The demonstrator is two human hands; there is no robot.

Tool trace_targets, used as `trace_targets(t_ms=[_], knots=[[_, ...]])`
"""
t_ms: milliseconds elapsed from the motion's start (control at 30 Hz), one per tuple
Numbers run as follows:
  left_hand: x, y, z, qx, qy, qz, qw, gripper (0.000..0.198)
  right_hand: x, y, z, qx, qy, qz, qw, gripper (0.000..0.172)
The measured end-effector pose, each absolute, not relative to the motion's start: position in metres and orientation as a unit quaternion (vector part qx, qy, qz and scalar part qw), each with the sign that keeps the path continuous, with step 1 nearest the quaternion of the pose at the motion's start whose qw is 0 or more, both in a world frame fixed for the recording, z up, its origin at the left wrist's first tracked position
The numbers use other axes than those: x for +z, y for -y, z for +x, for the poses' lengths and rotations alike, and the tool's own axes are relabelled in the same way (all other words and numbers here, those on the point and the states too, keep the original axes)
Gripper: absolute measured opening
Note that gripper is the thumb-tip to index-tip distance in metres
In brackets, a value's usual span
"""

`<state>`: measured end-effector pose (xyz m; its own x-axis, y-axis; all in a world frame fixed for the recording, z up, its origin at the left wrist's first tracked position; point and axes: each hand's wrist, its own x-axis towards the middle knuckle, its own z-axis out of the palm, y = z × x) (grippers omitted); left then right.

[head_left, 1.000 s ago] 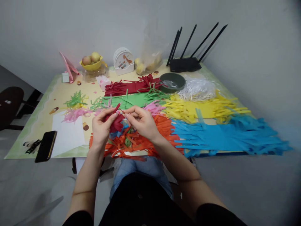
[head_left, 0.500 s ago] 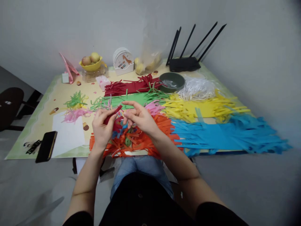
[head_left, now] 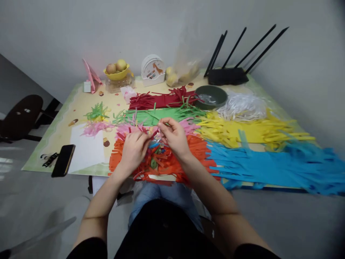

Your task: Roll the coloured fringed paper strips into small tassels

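My left hand (head_left: 134, 148) is closed, with a dark red strip (head_left: 154, 134) sticking out between its thumb and forefinger. Just to its right, my right hand (head_left: 174, 139) is raised with its fingers pinched together; whatever lies between the fingertips is too small to make out. Beneath both hands is an orange fringed sheet (head_left: 199, 153), with a tangle of blue, green and red strips (head_left: 156, 158) on it. Beyond the hands are pink strips (head_left: 190, 125) and a green fringed sheet (head_left: 172, 114).
A dark red fringed sheet (head_left: 161, 100), a dark green bowl (head_left: 211, 96) and white strips (head_left: 242, 105) lie farther back. Yellow (head_left: 242, 131) and blue (head_left: 258, 162) fringed sheets spread rightward. A phone (head_left: 63, 160) and white paper (head_left: 87, 149) sit left; a black router (head_left: 228, 76) stands behind.
The view has swung left, so the table things sit farther right. My right hand's outstretched fingers have drawn into a pinch. My left hand has turned knuckles up, showing less of the red strip.
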<state>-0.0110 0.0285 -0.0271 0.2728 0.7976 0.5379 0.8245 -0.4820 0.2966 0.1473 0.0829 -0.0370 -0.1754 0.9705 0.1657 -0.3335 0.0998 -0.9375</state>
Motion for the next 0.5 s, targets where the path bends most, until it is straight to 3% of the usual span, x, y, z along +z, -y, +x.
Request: trace_targets(t_ms=[167, 367, 500], knots=[[-0.017, -0.040, -0.019, -0.303, 0.493, -0.815, 0.026, 0.018, -0.044, -0.084, 0.141, 0.621, 0.463, -0.303, 0.555, 0.041], [-0.016, -0.043, -0.014, -0.387, 0.482, -0.786, 0.001, 0.020, -0.040, -0.099, 0.151, 0.540, 0.526, -0.337, 0.565, 0.038], [-0.016, -0.044, -0.006, -0.438, 0.501, -0.747, -0.015, 0.015, -0.035, -0.098, 0.151, 0.582, 0.508, -0.328, 0.544, 0.040]])
